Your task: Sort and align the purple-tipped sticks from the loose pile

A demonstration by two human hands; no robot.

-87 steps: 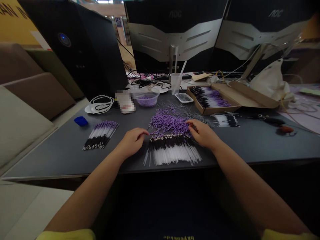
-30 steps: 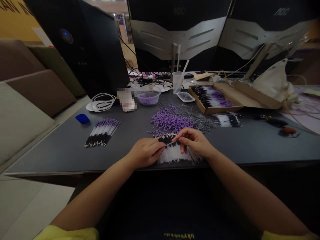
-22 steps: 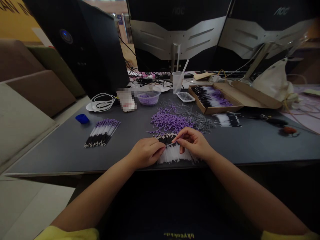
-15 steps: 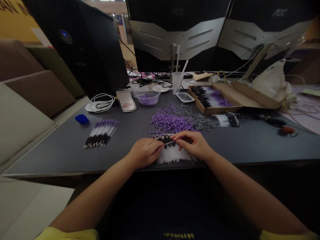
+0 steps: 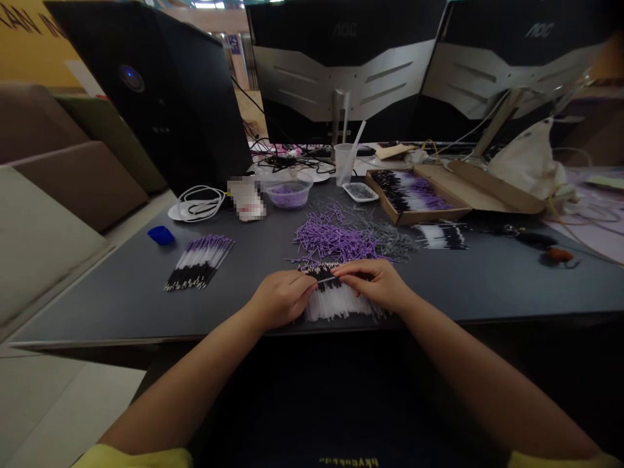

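Between the fingertips of both hands lies a thin whitish stick [image 5: 325, 279], roughly level. My left hand [image 5: 283, 296] pinches its left end, and my right hand [image 5: 373, 281] pinches near its right end. Under the hands is a row of black and white sticks [image 5: 336, 304], partly hidden by the fingers. Just beyond it spreads a loose pile of purple pieces [image 5: 336, 235], with grey pieces [image 5: 394, 240] at its right. A bundle of purple, white and black sticks [image 5: 201, 261] rests on the left of the table.
An open cardboard box [image 5: 429, 216] holds similar sticks at the back right. Behind the pile stand a plastic bowl [image 5: 288, 195], a small white tray [image 5: 361, 192] and a cup with a straw [image 5: 344, 166]. A blue object [image 5: 160, 235] lies at the left.
The camera view has shifted slightly. Both hands keep their pinch on the stick, and my right fingertips sit marginally further left along it.
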